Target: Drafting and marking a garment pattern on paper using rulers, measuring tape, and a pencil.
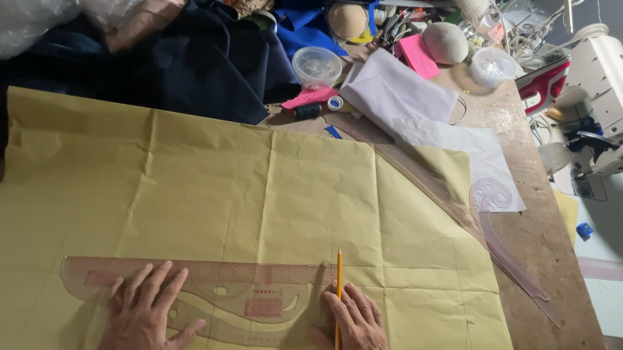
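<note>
Closest to the camera are the two hands, both down on the clear ruler [196,292] that lies across the near part of the yellow paper [250,185]. The left hand [145,318] is flat on the ruler's left half, fingers spread wide, holding nothing. The right hand [357,337] sits at the ruler's right end, fingers together around a yellow pencil [338,301]. The pencil's long axis runs straight away from the person, tip pointing toward the far side, right by the ruler's end.

The ruler runs left to right, straight edge on the far side. Beyond the ruler the paper is wide open. Right of it, a long curved ruler [504,244] lies over the paper's right edge and onto the wooden table [541,293]. Further right sits a white sewing machine [611,96]. Way past the ruler, dark blue fabric [208,68] and clutter crowd the paper's far edge.
</note>
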